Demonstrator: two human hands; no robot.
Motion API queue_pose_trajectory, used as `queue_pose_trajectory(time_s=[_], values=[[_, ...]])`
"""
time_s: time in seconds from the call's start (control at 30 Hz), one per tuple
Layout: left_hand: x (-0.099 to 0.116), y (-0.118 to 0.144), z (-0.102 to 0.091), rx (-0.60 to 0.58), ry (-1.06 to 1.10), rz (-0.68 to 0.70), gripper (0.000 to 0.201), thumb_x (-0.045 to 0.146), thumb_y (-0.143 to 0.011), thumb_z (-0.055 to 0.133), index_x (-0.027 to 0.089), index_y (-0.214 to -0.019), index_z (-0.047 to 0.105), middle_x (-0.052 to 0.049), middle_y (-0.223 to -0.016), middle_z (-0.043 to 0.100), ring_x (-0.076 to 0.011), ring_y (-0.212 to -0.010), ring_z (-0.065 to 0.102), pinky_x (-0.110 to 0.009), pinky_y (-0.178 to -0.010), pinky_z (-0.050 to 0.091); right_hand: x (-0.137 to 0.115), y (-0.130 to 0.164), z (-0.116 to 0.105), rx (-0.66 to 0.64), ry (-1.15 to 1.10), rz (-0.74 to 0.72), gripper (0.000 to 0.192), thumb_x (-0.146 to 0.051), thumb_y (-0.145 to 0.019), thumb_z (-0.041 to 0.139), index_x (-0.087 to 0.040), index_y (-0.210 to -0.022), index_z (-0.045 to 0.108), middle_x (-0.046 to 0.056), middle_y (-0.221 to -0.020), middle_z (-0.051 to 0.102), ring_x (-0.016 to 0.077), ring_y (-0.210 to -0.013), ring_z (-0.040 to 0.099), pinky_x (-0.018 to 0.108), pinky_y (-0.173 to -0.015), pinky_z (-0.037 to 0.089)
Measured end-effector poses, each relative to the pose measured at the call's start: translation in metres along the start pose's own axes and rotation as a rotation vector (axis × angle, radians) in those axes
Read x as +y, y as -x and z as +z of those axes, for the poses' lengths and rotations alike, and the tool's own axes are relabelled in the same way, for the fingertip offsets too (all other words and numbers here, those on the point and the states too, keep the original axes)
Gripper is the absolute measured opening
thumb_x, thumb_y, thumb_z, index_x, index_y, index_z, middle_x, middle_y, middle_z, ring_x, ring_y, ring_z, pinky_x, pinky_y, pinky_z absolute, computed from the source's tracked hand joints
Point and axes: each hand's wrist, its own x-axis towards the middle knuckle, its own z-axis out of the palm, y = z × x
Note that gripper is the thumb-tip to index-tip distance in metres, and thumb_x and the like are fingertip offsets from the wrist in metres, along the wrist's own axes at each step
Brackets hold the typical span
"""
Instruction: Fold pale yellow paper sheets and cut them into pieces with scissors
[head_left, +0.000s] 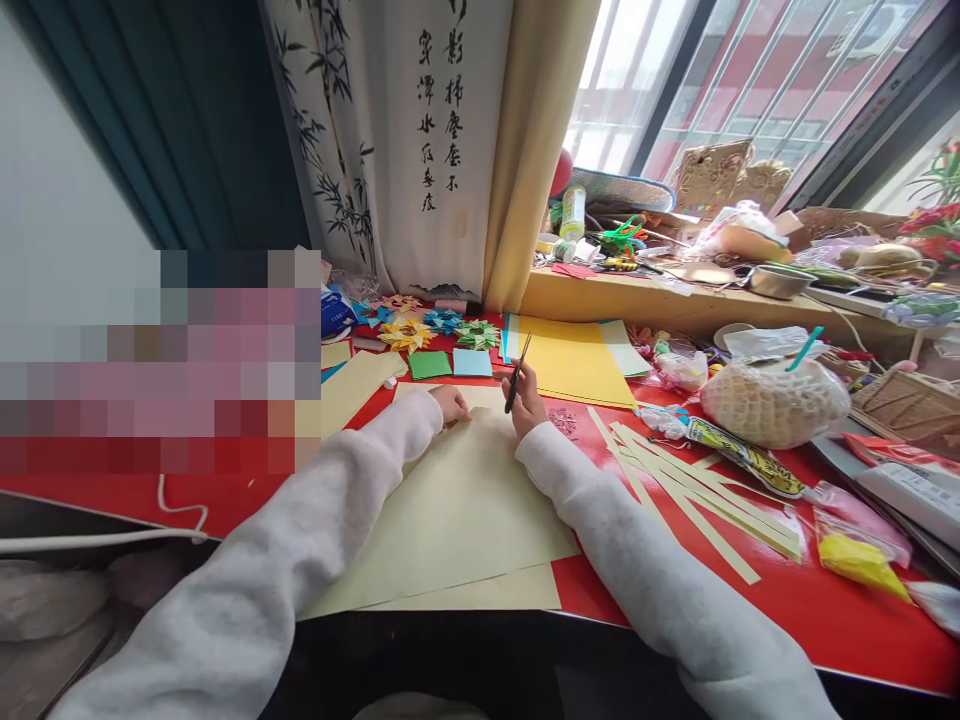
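My right hand (528, 398) grips black-handled scissors (517, 375), blades pointing up and away over the far edge of a large cream paper sheet (457, 510). My left hand (451, 404) rests on that sheet's far edge, pinching or pressing it. The sheet lies on a red table (825, 610) between my white-sleeved arms. A second cream sheet (487, 595) peeks out beneath it at the near side.
Several cut cream strips (697, 490) lie to the right. Yellow paper (574, 370), green and blue squares (450, 363) and folded paper stars (442, 328) sit beyond my hands. A netted white bundle (772, 402), snack bags and a cluttered windowsill fill the right. The left area is blurred.
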Motion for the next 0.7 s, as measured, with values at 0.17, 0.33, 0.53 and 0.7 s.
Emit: queue_pose_trajectory(time_s=[0.17, 0.33, 0.53, 0.7], values=[[0.018, 0.017, -0.005, 0.059, 0.042, 0.149, 0.011, 0.022, -0.062, 0.060, 0.016, -0.066, 0.051, 0.002, -0.059, 0.052, -0.0113, -0.058, 0.052, -0.023, -0.051, 0.044, -0.010, -0.004, -0.014, -0.056, 0.062, -0.032, 0.036, -0.029, -0.070, 0.052, -0.023, -0.103, 0.037, 0.002, -0.083, 0.060, 0.0159, -0.078, 0.057, 0.034, -0.075, 0.043], [0.025, 0.016, -0.006, 0.104, 0.065, 0.281, 0.022, 0.030, -0.063, 0.058, 0.019, -0.081, 0.052, 0.002, -0.070, 0.057, -0.0132, -0.071, 0.054, -0.026, -0.066, 0.043, -0.013, -0.013, -0.029, -0.206, 0.141, -0.060, 0.034, -0.017, -0.062, 0.049, -0.023, -0.095, 0.044, -0.002, -0.073, 0.059, 0.0138, -0.071, 0.057, 0.031, -0.069, 0.045], [0.007, 0.008, 0.002, -0.113, 0.057, 0.252, 0.038, 0.047, -0.067, 0.050, 0.016, -0.089, 0.056, -0.002, -0.078, 0.063, -0.0169, -0.069, 0.058, -0.026, -0.059, 0.045, -0.008, -0.021, -0.046, -0.149, 0.269, -0.021, 0.036, -0.015, -0.062, 0.044, -0.024, -0.096, 0.046, -0.003, -0.072, 0.055, 0.0124, -0.069, 0.054, 0.029, -0.069, 0.043], [-0.003, 0.016, 0.000, -0.135, -0.085, 0.216, 0.038, 0.051, -0.071, 0.043, 0.019, -0.081, 0.060, 0.001, -0.073, 0.063, -0.0158, -0.068, 0.058, -0.023, -0.057, 0.043, -0.002, -0.021, -0.049, -0.096, 0.363, 0.005, 0.036, -0.015, -0.062, 0.047, -0.026, -0.096, 0.047, -0.002, -0.076, 0.056, 0.0133, -0.072, 0.052, 0.029, -0.072, 0.042]])
